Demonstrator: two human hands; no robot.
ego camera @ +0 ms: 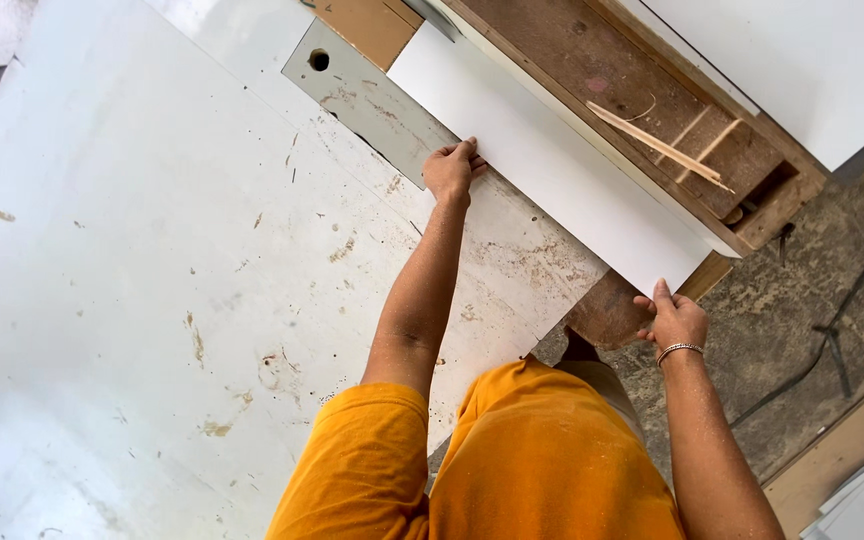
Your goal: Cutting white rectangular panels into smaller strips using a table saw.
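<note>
A long white board [552, 160] lies on the worn white table [152, 280], pressed along a wooden fence [642, 110]. My left hand [452, 170] rests with curled fingers on the board's long near edge, partway along. My right hand [674, 320], with a bracelet at the wrist, grips the board's near end corner, which hangs past the table's edge. A grey metal insert plate [367, 100] with a round hole sits in the table just beyond my left hand.
Thin wood strips [662, 148] lie in the wooden trough behind the fence. A large white panel [812, 60] stands at the top right. The dusty concrete floor [812, 310] holds dark cables, with light boards [857, 480] at the lower right.
</note>
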